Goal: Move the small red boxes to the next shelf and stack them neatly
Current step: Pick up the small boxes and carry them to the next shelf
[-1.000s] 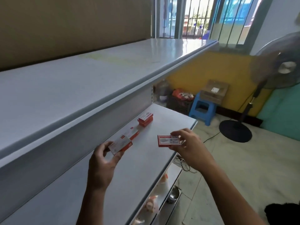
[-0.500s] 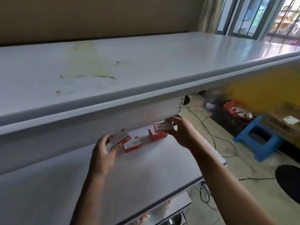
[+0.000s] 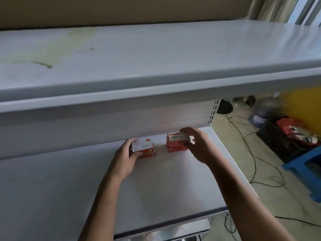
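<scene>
Both forearms reach forward and slightly inward over the white middle shelf [image 3: 156,185], under the overhanging top shelf [image 3: 156,54]. The left hand [image 3: 127,157] is palm-in at the left end of a white-topped red box [image 3: 141,145], its fingers [image 3: 132,140] wrapped around that end, thumb below and the rest curled behind; this box lies on or just above another red box [image 3: 148,154] that rests on the shelf, and contact between the two cannot be told. The right hand [image 3: 196,145] arches over the right stack of red boxes [image 3: 175,146], its fingers pinching the top box [image 3: 178,137] by its right end, thumb at the near edge and fingertips over the far edge; that box sits level on the stack. The two piles stand near each other with a bare strip of shelf between them, both close to the back panel [image 3: 104,127] and well away from the shelf's front lip [image 3: 173,221]. The right stack is near the shelf's right edge and the slotted upright [image 3: 214,113]. Wide bare shelf lies to the left and in front of the hands. Beyond the right edge, cables [image 3: 250,153], a black crate [image 3: 284,143] and a blue stool [image 3: 305,173] are on the floor.
</scene>
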Motion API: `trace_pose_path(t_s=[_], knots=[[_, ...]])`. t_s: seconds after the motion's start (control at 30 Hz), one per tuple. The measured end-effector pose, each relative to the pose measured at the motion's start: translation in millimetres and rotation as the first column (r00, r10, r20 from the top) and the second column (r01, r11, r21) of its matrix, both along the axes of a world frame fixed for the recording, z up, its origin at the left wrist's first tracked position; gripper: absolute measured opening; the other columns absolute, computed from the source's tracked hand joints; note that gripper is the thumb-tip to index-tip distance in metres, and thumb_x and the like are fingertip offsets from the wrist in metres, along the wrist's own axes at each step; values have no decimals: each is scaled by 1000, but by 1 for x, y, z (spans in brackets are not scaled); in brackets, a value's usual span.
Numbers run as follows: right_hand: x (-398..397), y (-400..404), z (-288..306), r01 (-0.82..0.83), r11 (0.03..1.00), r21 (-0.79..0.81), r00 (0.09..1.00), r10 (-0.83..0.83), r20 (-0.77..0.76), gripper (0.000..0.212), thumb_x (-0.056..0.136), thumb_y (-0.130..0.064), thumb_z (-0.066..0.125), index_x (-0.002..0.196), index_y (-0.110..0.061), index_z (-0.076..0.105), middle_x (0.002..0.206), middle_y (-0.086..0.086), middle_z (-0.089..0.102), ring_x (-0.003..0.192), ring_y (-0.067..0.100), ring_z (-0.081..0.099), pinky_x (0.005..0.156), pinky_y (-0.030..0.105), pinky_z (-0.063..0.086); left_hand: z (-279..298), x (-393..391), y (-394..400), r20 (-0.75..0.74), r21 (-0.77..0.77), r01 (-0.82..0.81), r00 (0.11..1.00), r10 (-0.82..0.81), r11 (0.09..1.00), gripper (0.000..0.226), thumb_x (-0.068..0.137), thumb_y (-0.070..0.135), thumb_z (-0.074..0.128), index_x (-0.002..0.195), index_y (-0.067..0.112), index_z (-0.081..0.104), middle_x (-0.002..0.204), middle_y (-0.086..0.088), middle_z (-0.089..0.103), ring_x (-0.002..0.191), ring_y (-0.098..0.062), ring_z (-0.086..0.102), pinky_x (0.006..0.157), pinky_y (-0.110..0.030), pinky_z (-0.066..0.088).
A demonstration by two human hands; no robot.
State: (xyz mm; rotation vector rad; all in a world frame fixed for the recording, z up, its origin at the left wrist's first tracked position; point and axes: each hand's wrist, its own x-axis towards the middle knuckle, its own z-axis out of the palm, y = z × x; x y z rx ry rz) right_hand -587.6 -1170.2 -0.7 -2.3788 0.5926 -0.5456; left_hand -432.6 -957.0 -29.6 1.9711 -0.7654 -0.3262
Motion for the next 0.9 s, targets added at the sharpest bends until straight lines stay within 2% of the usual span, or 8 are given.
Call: trace_pose_path(t_s=[0.27,0.43,0.53,0.57,0.7,0.73,0.83,0.9], knots=[[1,2,-9,-16,996,84,999,13,43,40,83,-10,66,121,-18,58,115,-4,63,103,10,57,87,29,50,0,-5,-2,31,-1,11,999,-11,1000,43,84,3,67,123,16,53,114,4,63,108,-8,58,96,-21,41],[-1,4,-10,-19,995,102,998,13,60,40,84,-12,65,122,-19,57,115,-5,64,105,11,58,88,27,48,-1,-7,1,34,-11,25,999,-25,1000,44,85,1,64,124,19,52,116,7,63,106,4,57,100,-20,41],[-1,5,-9,-14,995,96,999,10,43,41,84,-13,66,124,-19,56,118,-3,63,108,13,58,94,33,48,-1,-8,2,31,-7,28,999,-27,1000,48,86,4,64,130,18,49,122,5,61,114,-6,56,102,-23,39],[-2,5,-9,-10,996,90,999,7,37,43,85,-15,65,126,-20,54,122,-3,61,111,13,56,96,34,47,0,-8,2,31,-1,28,999,-28,1000,52,86,6,64,133,18,47,124,5,59,116,-8,55,102,-22,38],[-8,14,-4,12,999,43,1000,-13,3,59,86,-21,65,139,-21,39,141,0,46,127,16,43,101,21,31,3,-12,11,50,35,-13,999,12,999,71,83,12,69,144,16,33,129,7,52,118,-4,48,99,-16,31],[-9,18,-3,13,1000,7,1000,-13,5,60,87,-22,65,140,-19,38,143,1,43,129,18,41,103,24,31,4,-13,16,85,45,-34,996,30,998,70,83,14,69,144,16,34,132,5,51,121,-4,46,99,-16,30],[-6,40,2,20,992,-121,1000,-19,10,58,88,-26,62,140,-16,37,147,6,37,134,25,35,110,41,34,6,-11,39,167,95,-91,983,75,991,66,85,17,68,142,13,37,141,-3,47,130,-12,42,103,-20,28],[3,63,10,-1,984,-175,1000,6,28,54,90,-29,60,138,-17,40,148,7,36,136,25,32,111,43,31,9,-7,63,206,107,-125,973,101,986,62,86,19,66,141,12,39,141,-5,47,131,-18,42,105,-25,32]])
